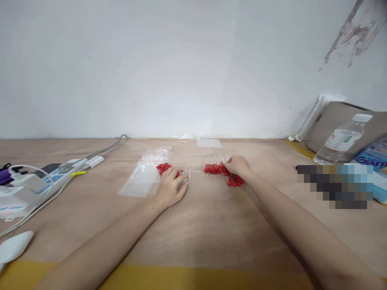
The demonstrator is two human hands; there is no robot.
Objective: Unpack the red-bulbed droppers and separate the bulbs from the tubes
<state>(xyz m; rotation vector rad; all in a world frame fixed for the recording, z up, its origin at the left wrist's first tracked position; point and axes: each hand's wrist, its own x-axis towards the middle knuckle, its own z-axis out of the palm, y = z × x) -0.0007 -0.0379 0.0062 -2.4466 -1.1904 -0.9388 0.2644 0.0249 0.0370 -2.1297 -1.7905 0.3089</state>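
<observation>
Several clear glass droppers with red rubber bulbs [208,183] lie side by side on the wooden table [193,233]. My left hand [172,186] rests on the left end of the row, fingers curled over the droppers beside a cluster of red bulbs [163,166]. My right hand [237,166] lies on the right-hand cluster of red bulbs [215,169], fingers bent down onto them. Whether either hand actually grips a dropper is hidden. Clear plastic bags [142,179] lie just left of my left hand.
A power strip with plugs and cables [57,173] lies at the left, a white rounded object [13,246] at the near left edge. A water bottle [343,140], a cardboard box [335,121] and blue packaging sit at the right. Another small clear bag [208,142] lies by the wall.
</observation>
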